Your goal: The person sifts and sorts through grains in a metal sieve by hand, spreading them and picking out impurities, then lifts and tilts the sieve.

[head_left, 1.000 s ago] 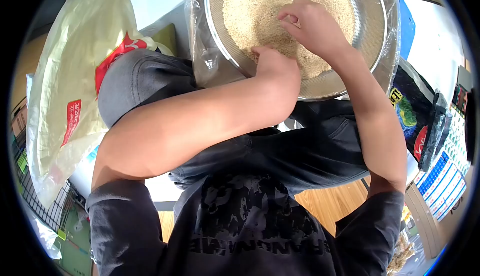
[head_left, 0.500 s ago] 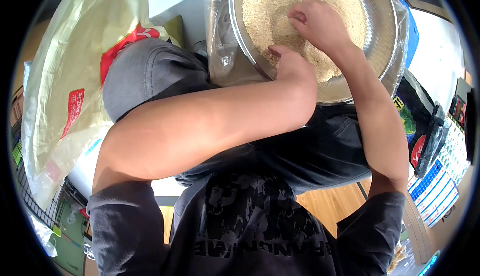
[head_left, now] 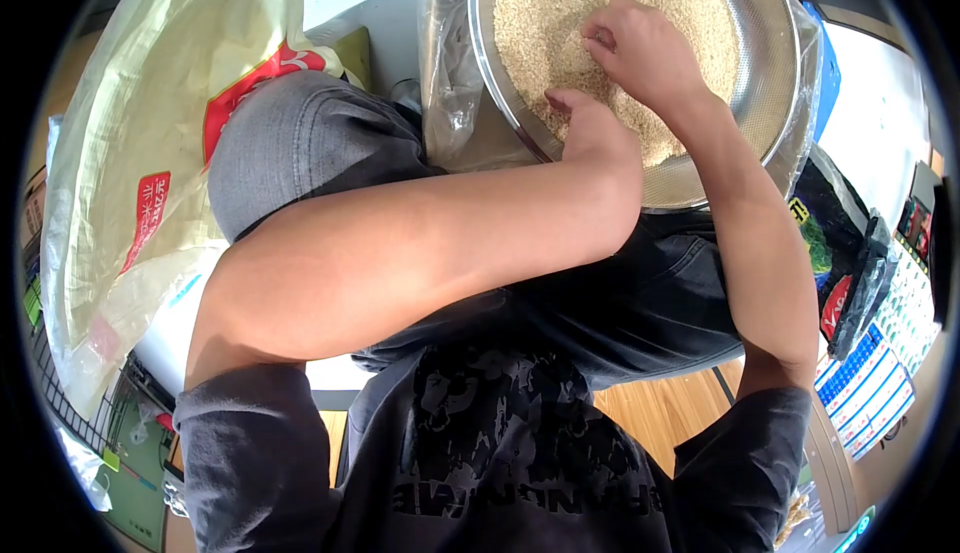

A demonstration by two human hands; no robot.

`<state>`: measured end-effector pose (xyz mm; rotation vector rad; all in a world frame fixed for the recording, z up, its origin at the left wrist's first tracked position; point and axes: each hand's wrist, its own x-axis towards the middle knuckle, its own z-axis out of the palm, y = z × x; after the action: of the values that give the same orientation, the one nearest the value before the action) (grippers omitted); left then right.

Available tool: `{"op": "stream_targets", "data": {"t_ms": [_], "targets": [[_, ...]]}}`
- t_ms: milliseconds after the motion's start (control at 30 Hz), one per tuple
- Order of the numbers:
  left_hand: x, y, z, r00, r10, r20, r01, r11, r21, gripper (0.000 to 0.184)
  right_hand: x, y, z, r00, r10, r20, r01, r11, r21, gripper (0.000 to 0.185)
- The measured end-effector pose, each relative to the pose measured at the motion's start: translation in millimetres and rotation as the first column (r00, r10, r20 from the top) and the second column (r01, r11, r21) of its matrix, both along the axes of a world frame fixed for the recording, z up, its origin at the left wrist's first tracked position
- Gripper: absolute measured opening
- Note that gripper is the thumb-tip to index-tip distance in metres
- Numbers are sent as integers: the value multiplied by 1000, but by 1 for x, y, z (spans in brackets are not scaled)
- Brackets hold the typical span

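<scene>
A round metal mesh sieve (head_left: pixel 777 83) in the upper middle holds a broad layer of pale grain (head_left: pixel 550 13). Over the middle of the grain is my right hand (head_left: pixel 645 53), its fingers curled together in a pinch; whatever they hold is too small to name. Below and to its left, my left hand (head_left: pixel 597 128) reaches over the near rim to the grain. One fingertip shows there, while the other fingers are hidden behind the hand. The two hands are apart.
Clear plastic (head_left: pixel 447 63) lies under and around the sieve. A large yellowish bag (head_left: pixel 130 123) with red print stands at the left, beside my knee (head_left: pixel 270 148). On the right are a black printed bag (head_left: pixel 835 243) and a blue item (head_left: pixel 828 93).
The view has shifted, so the sieve, grain and both hands appear farther right and slightly lower. My right hand stays pinched over the grain and my left stays at the near side.
</scene>
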<state>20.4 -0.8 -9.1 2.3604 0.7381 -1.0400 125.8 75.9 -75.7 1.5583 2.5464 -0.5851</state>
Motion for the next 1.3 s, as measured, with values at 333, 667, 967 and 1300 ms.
{"op": "stream_targets", "data": {"t_ms": [333, 667, 967, 1300], "targets": [[2, -1, -3, 1000, 23, -13, -23, 999, 36, 65, -1, -4, -6, 1000, -10, -28, 11, 999, 39, 13], [2, -1, -4, 1000, -2, 13, 2, 1000, 17, 64, -5, -6, -8, 999, 5, -38, -4, 999, 41, 12], [2, -2, -6, 997, -82, -4, 82, 994, 77, 64, 1, 1, 16, 960, -179, -214, 151, 978, -144, 14], [-3, 4, 3, 997, -60, 39, 60, 998, 13, 66, 19, -11, 54, 705, -590, -394, 285, 744, -605, 8]]}}
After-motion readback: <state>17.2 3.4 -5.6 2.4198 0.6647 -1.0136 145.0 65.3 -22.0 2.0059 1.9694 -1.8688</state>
